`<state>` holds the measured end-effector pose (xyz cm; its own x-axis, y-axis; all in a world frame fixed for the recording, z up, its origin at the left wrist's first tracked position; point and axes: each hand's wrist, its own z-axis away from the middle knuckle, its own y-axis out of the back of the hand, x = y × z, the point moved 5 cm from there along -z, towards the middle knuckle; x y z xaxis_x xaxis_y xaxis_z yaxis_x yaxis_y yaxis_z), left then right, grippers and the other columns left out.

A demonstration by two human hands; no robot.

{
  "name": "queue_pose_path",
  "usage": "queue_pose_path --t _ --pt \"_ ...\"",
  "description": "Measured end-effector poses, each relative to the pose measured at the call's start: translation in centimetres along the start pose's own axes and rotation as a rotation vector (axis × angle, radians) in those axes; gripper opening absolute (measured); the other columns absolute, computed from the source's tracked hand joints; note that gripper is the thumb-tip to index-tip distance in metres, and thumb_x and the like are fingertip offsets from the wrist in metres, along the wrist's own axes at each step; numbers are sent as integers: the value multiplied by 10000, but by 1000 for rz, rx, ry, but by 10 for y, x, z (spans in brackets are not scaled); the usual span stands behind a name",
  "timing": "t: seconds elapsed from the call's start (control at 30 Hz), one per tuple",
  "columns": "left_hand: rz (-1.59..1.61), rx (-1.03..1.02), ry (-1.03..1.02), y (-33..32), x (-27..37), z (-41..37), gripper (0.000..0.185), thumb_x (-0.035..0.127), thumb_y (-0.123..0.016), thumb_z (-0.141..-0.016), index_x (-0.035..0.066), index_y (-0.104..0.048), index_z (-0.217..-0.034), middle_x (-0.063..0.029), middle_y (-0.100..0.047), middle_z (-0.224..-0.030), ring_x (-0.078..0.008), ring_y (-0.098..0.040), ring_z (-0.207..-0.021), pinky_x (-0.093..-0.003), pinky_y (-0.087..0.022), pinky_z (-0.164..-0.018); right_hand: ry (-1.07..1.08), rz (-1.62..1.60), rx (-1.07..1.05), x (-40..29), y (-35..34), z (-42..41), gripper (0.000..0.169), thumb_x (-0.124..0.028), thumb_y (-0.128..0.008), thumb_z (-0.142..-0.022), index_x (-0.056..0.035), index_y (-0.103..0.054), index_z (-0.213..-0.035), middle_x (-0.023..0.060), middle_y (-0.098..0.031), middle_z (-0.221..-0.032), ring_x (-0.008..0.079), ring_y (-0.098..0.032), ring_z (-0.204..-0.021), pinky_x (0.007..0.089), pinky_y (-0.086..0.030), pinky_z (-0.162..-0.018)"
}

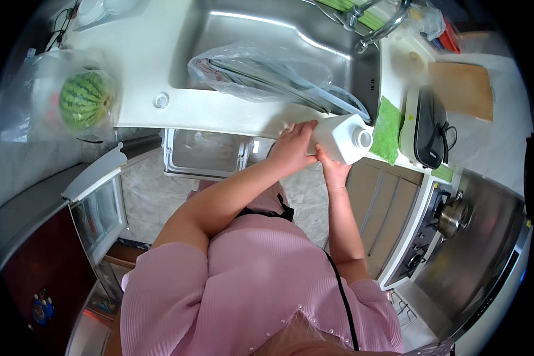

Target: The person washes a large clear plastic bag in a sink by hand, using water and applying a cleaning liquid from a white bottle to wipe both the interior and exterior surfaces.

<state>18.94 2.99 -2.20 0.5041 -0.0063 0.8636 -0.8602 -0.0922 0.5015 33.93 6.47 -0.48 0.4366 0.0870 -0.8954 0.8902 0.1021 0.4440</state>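
A white plastic jug point(333, 138) with squared sides is held tilted in front of me at the counter's front edge. Its round mouth point(362, 138) is uncapped and faces right. My left hand point(292, 149) wraps the jug's base end from the left. Below it, my right hand point(335, 168) grips the underside, thumb pressed on the near face. Just behind the jug, a clear plastic bag point(262, 73) with long flat strips inside lies over the front of the steel sink point(249, 26). A small clear round cap point(161, 100) rests on the counter to the left.
A watermelon point(84, 99) sits bagged at the left. Right of the sink are a green cloth point(386, 131), a black-and-white appliance point(427, 129) and a gas stove with a steel pot point(453, 218). An open white-framed compartment point(207, 153) juts out below the counter.
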Motion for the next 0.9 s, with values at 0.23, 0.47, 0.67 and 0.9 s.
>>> queue_pose_path --t 0.23,0.47,0.67,0.9 --pt "1097 -127 544 -26 -32 -7 536 267 -664 -905 56 -472 -1358 -49 -614 -1138 -124 -571 -979 -279 -458 -859 -53 -29 -130 2 46 -31 672 -134 -831 -620 12 -503 -1188 112 -609 -1096 205 -602 -987 347 -495 -863" --pt "1078 358 633 -54 -33 -42 515 194 -684 -879 48 -490 -1334 -32 -616 -1006 -116 -564 -905 -274 -459 -787 -104 -21 -365 -24 92 -47 757 -156 -824 -630 -10 -438 -1265 92 -594 -1134 199 -599 -1016 357 -488 -889" --pt "1205 467 537 -43 -28 -77 365 192 -693 -875 74 -531 -1181 -19 -592 -939 -105 -539 -786 -263 -444 -681 -117 21 -476 -49 97 -65 771 -155 -818 -601 -25 -435 -1258 83 -586 -1122 194 -579 -1041 360 -465 -912" --pt "1439 377 406 -49 -16 -122 361 150 -698 -871 90 -418 -1090 -41 -616 -911 -101 -524 -688 -255 -427 -592 -21 125 -600 -69 90 -107 741 -152 -808 -591 -26 -455 -1231 91 -588 -1107 191 -572 -1031 342 -444 -930"
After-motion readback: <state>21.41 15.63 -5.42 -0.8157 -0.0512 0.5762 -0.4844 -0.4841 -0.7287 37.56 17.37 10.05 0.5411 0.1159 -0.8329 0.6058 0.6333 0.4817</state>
